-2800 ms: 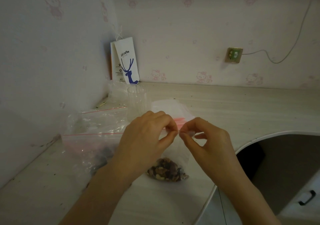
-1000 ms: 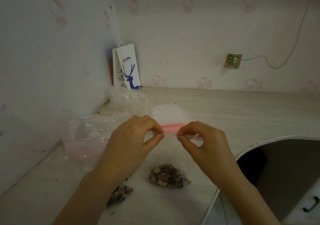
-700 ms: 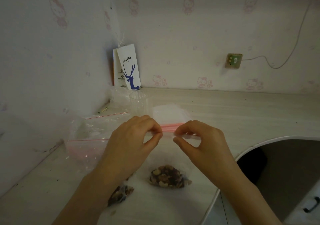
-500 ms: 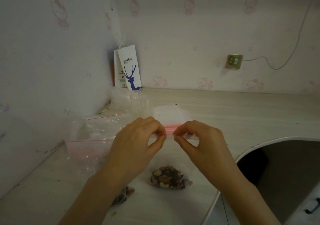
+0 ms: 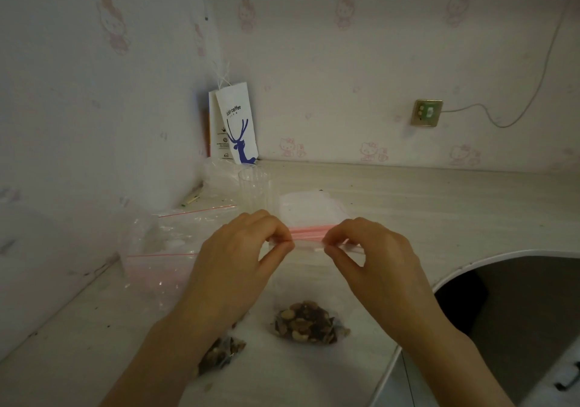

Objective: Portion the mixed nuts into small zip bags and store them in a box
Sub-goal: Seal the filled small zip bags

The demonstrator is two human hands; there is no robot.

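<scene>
A small clear zip bag (image 5: 309, 284) hangs upright over the desk, with a clump of mixed nuts (image 5: 309, 325) in its bottom. My left hand (image 5: 238, 259) pinches the bag's top strip at its left end. My right hand (image 5: 373, 256) pinches the same strip at its right end. Between the two hands the pink zip line runs level. A second small bag of nuts (image 5: 221, 353) lies on the desk under my left forearm, partly hidden. No box shows in this view.
A large crumpled zip bag (image 5: 157, 249) lies at the left. A clear plastic cup (image 5: 254, 187) and a stack of flat zip bags (image 5: 309, 205) sit behind my hands. A paper coffee bag (image 5: 235, 124) leans in the corner. The desk's curved edge (image 5: 417, 318) drops off at right.
My two hands have kept pinching the zip strip, sliding apart, together and slightly apart again along it. The second nut bag came into view as my left arm shifted.
</scene>
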